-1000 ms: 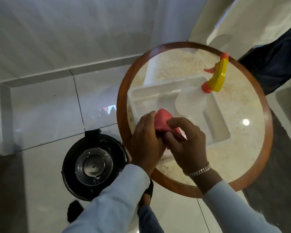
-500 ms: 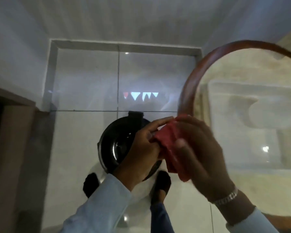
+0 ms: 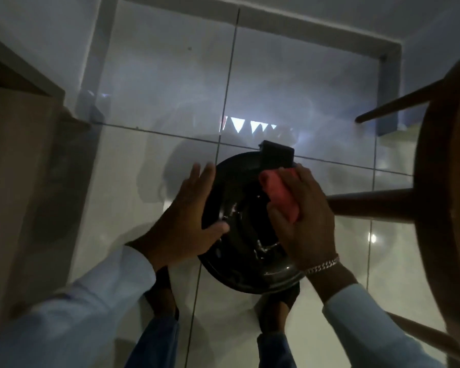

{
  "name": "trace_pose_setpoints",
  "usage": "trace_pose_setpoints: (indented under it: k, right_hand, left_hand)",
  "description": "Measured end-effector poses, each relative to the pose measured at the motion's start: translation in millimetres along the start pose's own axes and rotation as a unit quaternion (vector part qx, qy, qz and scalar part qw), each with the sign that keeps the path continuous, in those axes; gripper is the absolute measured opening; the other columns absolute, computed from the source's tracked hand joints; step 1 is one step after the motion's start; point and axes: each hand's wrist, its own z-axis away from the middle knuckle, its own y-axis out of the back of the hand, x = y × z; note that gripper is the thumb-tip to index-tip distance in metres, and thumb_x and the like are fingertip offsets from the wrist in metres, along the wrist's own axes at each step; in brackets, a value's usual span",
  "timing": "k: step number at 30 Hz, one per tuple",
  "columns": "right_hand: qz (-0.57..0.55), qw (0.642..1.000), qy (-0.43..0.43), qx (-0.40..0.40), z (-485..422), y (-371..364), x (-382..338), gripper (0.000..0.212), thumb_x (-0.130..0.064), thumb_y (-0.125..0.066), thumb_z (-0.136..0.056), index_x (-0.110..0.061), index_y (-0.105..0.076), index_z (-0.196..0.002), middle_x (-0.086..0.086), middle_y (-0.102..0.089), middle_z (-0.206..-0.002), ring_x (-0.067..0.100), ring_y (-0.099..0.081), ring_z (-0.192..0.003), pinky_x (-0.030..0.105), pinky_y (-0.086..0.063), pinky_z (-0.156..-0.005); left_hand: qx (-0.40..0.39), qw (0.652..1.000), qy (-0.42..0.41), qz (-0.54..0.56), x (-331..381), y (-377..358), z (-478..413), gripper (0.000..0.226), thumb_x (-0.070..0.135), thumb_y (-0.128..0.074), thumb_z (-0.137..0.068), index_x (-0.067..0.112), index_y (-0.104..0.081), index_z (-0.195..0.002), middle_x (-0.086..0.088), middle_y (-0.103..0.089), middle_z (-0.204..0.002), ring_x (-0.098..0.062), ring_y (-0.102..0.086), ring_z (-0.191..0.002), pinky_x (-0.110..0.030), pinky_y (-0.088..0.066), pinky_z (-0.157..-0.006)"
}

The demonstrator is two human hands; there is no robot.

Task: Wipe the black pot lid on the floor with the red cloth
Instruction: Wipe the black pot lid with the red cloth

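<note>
Now down from the table (image 3: 446,181) to the tiled floor (image 3: 290,83): right hand (image 3: 303,216) closed round the bunched red cloth (image 3: 279,195), pressing it on the black pot lid (image 3: 239,224); left hand (image 3: 189,221) open, fingers spread, steadying the left rim. Wiping about to start. Lid underside up, between the feet, handle tab pointing far; round, no long axis.

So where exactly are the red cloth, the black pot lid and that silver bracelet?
red cloth (image 3: 280,197): head view, on the bunched middle of the cloth under the right hand.
black pot lid (image 3: 239,261): head view, on its dark inner surface between the hands.
silver bracelet (image 3: 323,266): head view, on the chain at the right wrist.
</note>
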Motion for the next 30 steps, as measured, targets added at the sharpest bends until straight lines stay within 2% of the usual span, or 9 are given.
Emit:
trace_pose_setpoints:
  k: [2,4,6,9,13,18,22,25,30]
  right_hand:
    - [0.101,0.993,-0.012,-0.063,-10,-10,4,0.072,-0.063,-0.048,-0.083,-0.035,-0.030,-0.147,0.006,-0.027,-0.161,0.035,-0.024,-0.148,0.065,-0.025,-0.117]
    - [0.165,0.982,-0.012,-0.087,-15,-23,7,0.076,-0.072,-0.029,-0.085,-0.039,-0.017,-0.152,0.003,-0.012,-0.166,0.037,-0.005,-0.153,0.068,-0.008,-0.119]
    - [0.141,0.988,-0.023,-0.058,-21,-31,6,0.065,-0.064,-0.022,-0.092,-0.040,-0.015,-0.152,0.004,-0.011,-0.167,0.039,-0.004,-0.153,0.069,-0.009,-0.119]
    - [0.098,0.993,-0.064,-0.003,-26,-49,-2,0.055,-0.055,-0.028,-0.097,-0.040,-0.020,-0.149,0.008,-0.016,-0.166,0.043,-0.009,-0.151,0.067,-0.017,-0.117]
    - [0.173,0.984,-0.009,-0.043,-3,-75,-16,0.069,-0.066,-0.038,-0.092,-0.042,-0.012,-0.152,0.013,-0.005,-0.167,0.051,-0.003,-0.150,0.071,-0.009,-0.116]
    - [0.212,0.976,0.023,-0.043,14,-57,2,0.071,-0.061,-0.048,-0.090,-0.039,-0.016,-0.150,0.014,-0.017,-0.165,0.049,-0.009,-0.150,0.075,-0.017,-0.112]
    - [0.142,0.989,-0.035,-0.008,-10,-70,-21,0.059,-0.060,-0.043,-0.093,-0.039,-0.029,-0.146,0.012,-0.022,-0.163,0.047,-0.012,-0.150,0.071,-0.019,-0.115]
    - [0.163,0.987,0.011,-0.008,5,-81,-27,0.056,-0.058,-0.050,-0.092,-0.034,-0.038,-0.141,0.017,-0.034,-0.157,0.053,-0.026,-0.144,0.070,-0.025,-0.113]
    - [0.201,0.977,0.041,-0.049,34,-60,9,0.059,-0.057,-0.051,-0.089,-0.036,-0.031,-0.140,0.013,-0.025,-0.155,0.053,-0.027,-0.143,0.075,-0.030,-0.107]
  left_hand:
    - [-0.064,0.983,-0.078,-0.153,-16,1,-14,0.135,0.062,-0.074,-0.066,0.028,0.029,-0.146,0.005,0.039,-0.154,-0.019,0.031,-0.143,-0.038,0.011,-0.117]
    - [-0.091,0.949,-0.129,-0.274,-26,0,-29,0.146,0.081,-0.065,-0.056,0.017,0.033,-0.144,-0.004,0.040,-0.154,-0.020,0.035,-0.141,-0.044,0.013,-0.119]
    - [-0.104,0.927,-0.143,-0.332,-32,-1,-40,0.150,0.091,-0.054,-0.049,0.014,0.034,-0.143,-0.009,0.036,-0.155,-0.024,0.033,-0.142,-0.052,0.009,-0.119]
    - [-0.112,0.920,-0.162,-0.339,-36,0,-49,0.153,0.098,-0.046,-0.043,0.014,0.030,-0.145,-0.009,0.029,-0.159,-0.025,0.028,-0.145,-0.057,0.007,-0.118]
    - [-0.116,0.929,-0.182,-0.299,-39,2,-50,0.151,0.095,-0.053,-0.042,0.018,0.019,-0.150,-0.008,0.018,-0.162,-0.022,0.023,-0.147,-0.052,0.010,-0.118]
    - [-0.117,0.927,-0.175,-0.311,-41,3,-50,0.154,0.096,-0.051,-0.043,0.013,0.028,-0.146,-0.008,0.027,-0.159,-0.022,0.026,-0.146,-0.050,0.011,-0.119]
    - [-0.114,0.928,-0.190,-0.298,-39,5,-52,0.151,0.097,-0.050,-0.044,0.013,0.015,-0.151,-0.010,0.016,-0.162,-0.022,0.023,-0.147,-0.046,0.016,-0.118]
    - [-0.112,0.921,-0.194,-0.319,-40,6,-51,0.149,0.099,-0.045,-0.047,0.010,0.014,-0.151,-0.013,0.014,-0.162,-0.025,0.021,-0.147,-0.045,0.017,-0.117]
    - [-0.107,0.920,-0.185,-0.327,-36,10,-49,0.151,0.098,-0.045,-0.048,0.005,0.021,-0.148,-0.015,0.020,-0.160,-0.027,0.022,-0.147,-0.043,0.017,-0.118]
